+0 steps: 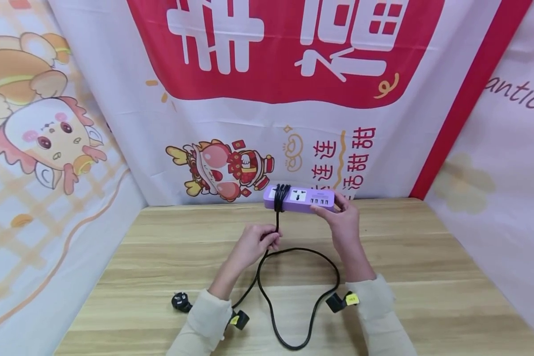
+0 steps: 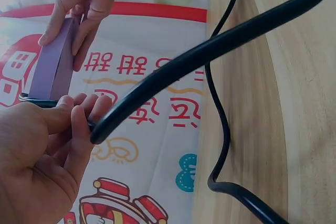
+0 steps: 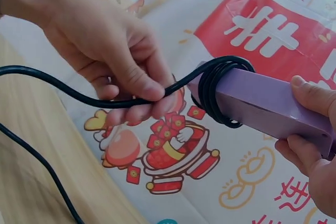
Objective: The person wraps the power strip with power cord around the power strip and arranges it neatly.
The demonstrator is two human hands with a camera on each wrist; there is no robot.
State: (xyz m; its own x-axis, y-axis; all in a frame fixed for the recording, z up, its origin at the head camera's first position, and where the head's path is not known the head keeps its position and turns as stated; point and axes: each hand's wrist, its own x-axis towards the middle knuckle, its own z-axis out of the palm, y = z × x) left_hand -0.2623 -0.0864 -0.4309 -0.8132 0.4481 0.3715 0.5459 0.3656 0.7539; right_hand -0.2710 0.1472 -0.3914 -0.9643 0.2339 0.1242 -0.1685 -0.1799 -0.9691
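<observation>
Two hands (image 1: 254,244) (image 1: 345,221), one power strip (image 1: 300,200)

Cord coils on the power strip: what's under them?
The purple power strip; a white socket shows to their right in the head view. What the black coils directly cover can't be seen.

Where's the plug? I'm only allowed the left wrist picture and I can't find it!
Observer: The head view shows the black plug just left of the person's left sleeve.
Operator: Okay! Does the purple thing have any little holes for charging?
Observer: Yes, the head view shows four USB ports in a row on the purple power strip.
Operator: Cool! I only see a bit of cord round it. Is it really wrapped?
Observer: It is: the right wrist view shows several loops of black cord side by side, near the end away from the right hand.
</observation>
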